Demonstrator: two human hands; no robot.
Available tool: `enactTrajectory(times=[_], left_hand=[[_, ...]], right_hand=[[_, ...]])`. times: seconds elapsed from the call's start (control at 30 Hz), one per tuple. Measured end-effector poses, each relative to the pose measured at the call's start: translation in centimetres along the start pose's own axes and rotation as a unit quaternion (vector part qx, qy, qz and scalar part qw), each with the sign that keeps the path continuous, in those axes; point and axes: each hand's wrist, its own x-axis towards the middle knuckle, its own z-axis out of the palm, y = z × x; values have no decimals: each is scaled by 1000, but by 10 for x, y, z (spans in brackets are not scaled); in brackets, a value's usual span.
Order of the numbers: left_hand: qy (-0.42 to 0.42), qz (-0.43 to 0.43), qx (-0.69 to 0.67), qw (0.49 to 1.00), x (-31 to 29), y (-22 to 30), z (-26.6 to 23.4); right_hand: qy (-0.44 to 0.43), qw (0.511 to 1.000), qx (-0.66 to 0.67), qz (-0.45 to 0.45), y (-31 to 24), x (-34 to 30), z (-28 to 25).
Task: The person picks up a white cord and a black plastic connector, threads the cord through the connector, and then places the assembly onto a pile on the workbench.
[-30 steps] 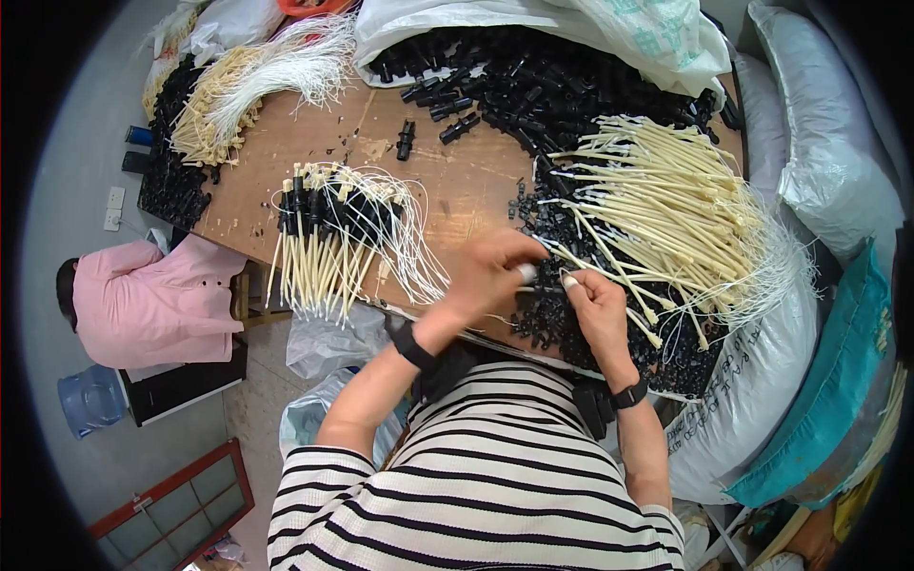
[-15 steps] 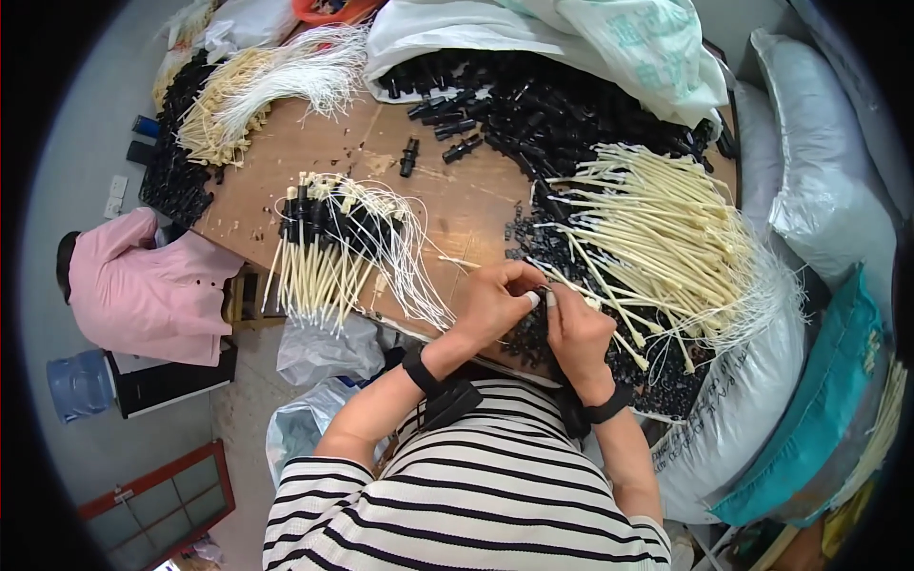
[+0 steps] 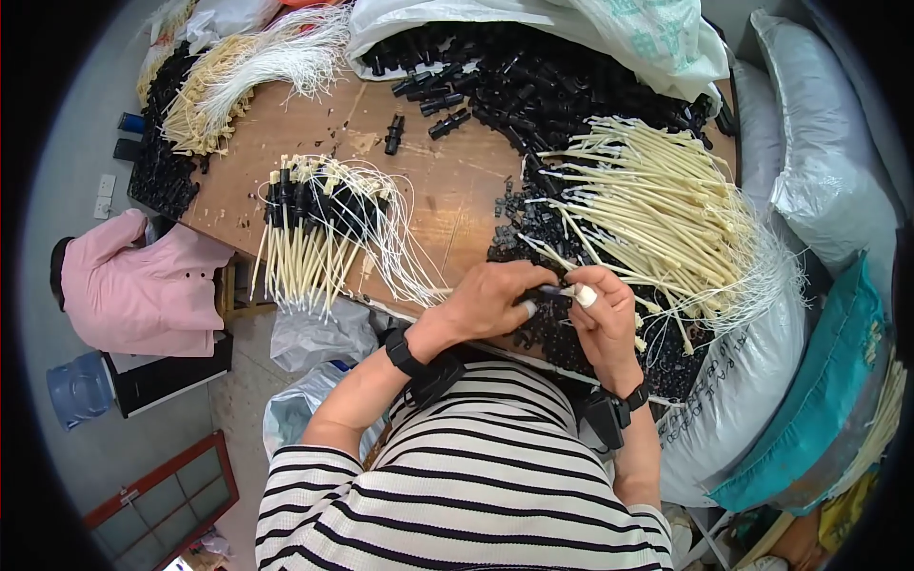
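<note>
Over the near edge of the table my hands meet. My left hand is closed, its fingertips around a small black piece. My right hand pinches at the other end of that piece, where something thin and pale shows at the fingertips; its kind is too small to make out. Under and beside my hands lies a heap of small black parts. Just beyond my right hand is a large pile of cream tubes with white strings.
At left on the table stands a bundle of black fittings with cream tubes and white cords. A white sack spills black tubular fittings at the back. Full sacks line the right side. A person in pink sits at left.
My hands have moved slightly apart, the right one turning so its fingers point up and left. A black piece now shows between them. The whole view has shifted a little.
</note>
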Motion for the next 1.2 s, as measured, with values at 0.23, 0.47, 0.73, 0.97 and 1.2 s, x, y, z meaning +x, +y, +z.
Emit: enactTrajectory(times=[0.23, 0.47, 0.73, 0.97, 1.2], left_hand=[[80, -3, 105, 991, -6, -8, 2], [118, 58, 260, 957, -20, 6, -1], [379, -129, 444, 802, -61, -48, -71], [329, -67, 383, 860, -29, -42, -52], [213, 149, 277, 925, 92, -54, -36]], right_hand=[[-42, 738, -643, -203, -1, -4, 8], [38, 877, -479, -17, 15, 5, 18], [-161, 703, -660, -210, 11, 9, 32], [-17, 732, -652, -194, 17, 4, 7], [112, 549, -817, -136, -19, -10, -24]])
